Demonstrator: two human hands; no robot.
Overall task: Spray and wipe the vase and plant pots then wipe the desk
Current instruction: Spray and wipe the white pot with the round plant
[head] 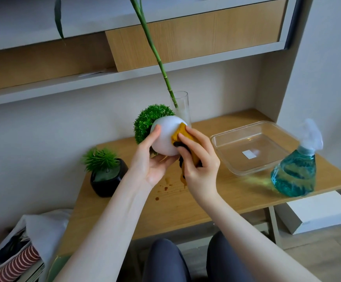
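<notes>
**Above the counter, a white pot lies tipped between two hands**

Above the middle of the counter (216, 202), the left hand (153, 161) cradles the round white pot (165, 137) from below and from the left, thumb up its side and fingers curled under its base. The pot is tipped well over, so its axis runs up and to the left, away from the person, and its green ball of leaves (150, 123) points toward the wall. The right hand (198, 159) lies just to the pot's right, its grip clenched on a mustard-yellow cloth (182, 137) with dark patches, pressing it against the pot's right flank. The wiping hand is therefore the nearer one to the pot's unwiped side; the far left face would probably need the holding hand to turn the pot.

The pot looks smooth, matt and spherical; the cloth is soft and bunched. Brown drips mark the pale wood below. A squat black pot (108, 180) with a spiky plant stands to the left, a clear glass vase (182, 108) with a jointed green stalk stands behind, and a clear plastic tray (253, 147) and a blue-filled spray bottle (295, 171) sit to the right.
</notes>
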